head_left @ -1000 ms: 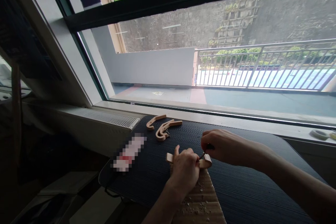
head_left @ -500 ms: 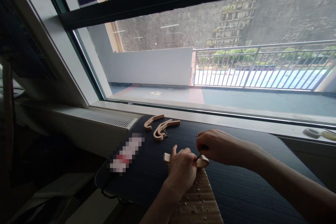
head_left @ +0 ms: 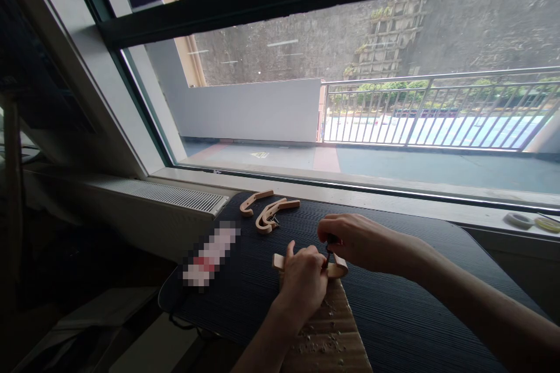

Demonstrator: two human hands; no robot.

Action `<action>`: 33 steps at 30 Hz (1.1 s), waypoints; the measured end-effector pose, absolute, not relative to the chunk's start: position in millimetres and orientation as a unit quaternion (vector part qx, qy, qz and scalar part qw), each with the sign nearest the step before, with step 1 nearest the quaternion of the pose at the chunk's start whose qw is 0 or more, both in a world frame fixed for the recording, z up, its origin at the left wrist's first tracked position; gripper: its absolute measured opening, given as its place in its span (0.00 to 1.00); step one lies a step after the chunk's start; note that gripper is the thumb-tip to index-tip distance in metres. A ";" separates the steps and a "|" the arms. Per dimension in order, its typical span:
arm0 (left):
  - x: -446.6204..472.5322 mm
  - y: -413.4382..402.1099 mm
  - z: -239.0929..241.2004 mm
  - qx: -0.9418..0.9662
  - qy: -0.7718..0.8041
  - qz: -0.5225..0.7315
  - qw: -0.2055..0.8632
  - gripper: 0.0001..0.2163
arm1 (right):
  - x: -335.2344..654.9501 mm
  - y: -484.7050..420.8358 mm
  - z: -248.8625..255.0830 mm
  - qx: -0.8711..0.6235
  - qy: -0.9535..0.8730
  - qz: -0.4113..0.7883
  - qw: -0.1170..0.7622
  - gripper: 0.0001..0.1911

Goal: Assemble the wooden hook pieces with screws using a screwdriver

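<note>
My left hand (head_left: 305, 273) is closed over a curved wooden hook (head_left: 338, 270), pressing it down at the far end of a strip of corrugated cardboard (head_left: 327, 326). The hook's straight end sticks out on the left and its curled end on the right. In my right hand (head_left: 356, 243) is a dark screwdriver (head_left: 328, 258), held nearly upright with its tip down at the hook beside my left fingers. The tip's exact contact is hidden. Several small bits, like screws, lie scattered on the cardboard.
More wooden hooks (head_left: 279, 210) lie at the back of the dark table (head_left: 411, 303), some with small metal screws by them. A blurred pink and red item (head_left: 210, 259) is at the left. Tape rolls (head_left: 520, 221) sit on the sill at the right, under a large window.
My right hand has shifted slightly left and the screwdriver has swung from a slant to nearly upright. My left hand and the hook stay in place.
</note>
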State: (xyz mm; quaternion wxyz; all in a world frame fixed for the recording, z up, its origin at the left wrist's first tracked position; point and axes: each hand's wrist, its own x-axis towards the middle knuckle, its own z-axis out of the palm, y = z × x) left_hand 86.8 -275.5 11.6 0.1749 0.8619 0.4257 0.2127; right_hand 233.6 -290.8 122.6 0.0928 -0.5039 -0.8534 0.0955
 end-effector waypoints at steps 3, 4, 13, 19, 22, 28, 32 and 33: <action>87.0 -275.2 11.6 0.860 0.429 0.213 0.178 0.09 | 233.7 -290.8 121.7 -0.499 -0.857 0.089 0.094 0.07; 87.0 -275.1 11.7 0.859 0.430 0.213 0.180 0.09 | 233.4 -290.8 121.7 -0.498 -0.858 0.086 0.094 0.07; 86.7 -275.3 14.6 0.856 0.432 0.213 0.186 0.10 | 231.2 -293.0 124.5 -0.502 -0.859 0.076 0.068 0.09; 87.5 -275.0 16.5 0.855 0.439 0.201 0.189 0.09 | 229.7 -293.0 124.4 -0.476 -0.873 0.080 0.069 0.07; 87.7 -275.9 17.3 0.854 0.444 0.194 0.190 0.08 | 230.3 -291.7 122.2 -0.467 -0.877 0.078 0.074 0.06; 88.5 -277.2 18.0 0.851 0.447 0.199 0.190 0.08 | 228.5 -290.7 120.3 -0.484 -0.871 0.047 0.067 0.05; 88.2 -275.4 15.8 0.850 0.443 0.213 0.191 0.08 | 226.9 -292.7 125.1 -0.497 -0.864 0.051 0.062 0.06; 88.0 -274.9 15.3 0.851 0.441 0.215 0.190 0.08 | 226.9 -293.4 127.1 -0.497 -0.863 0.057 0.064 0.07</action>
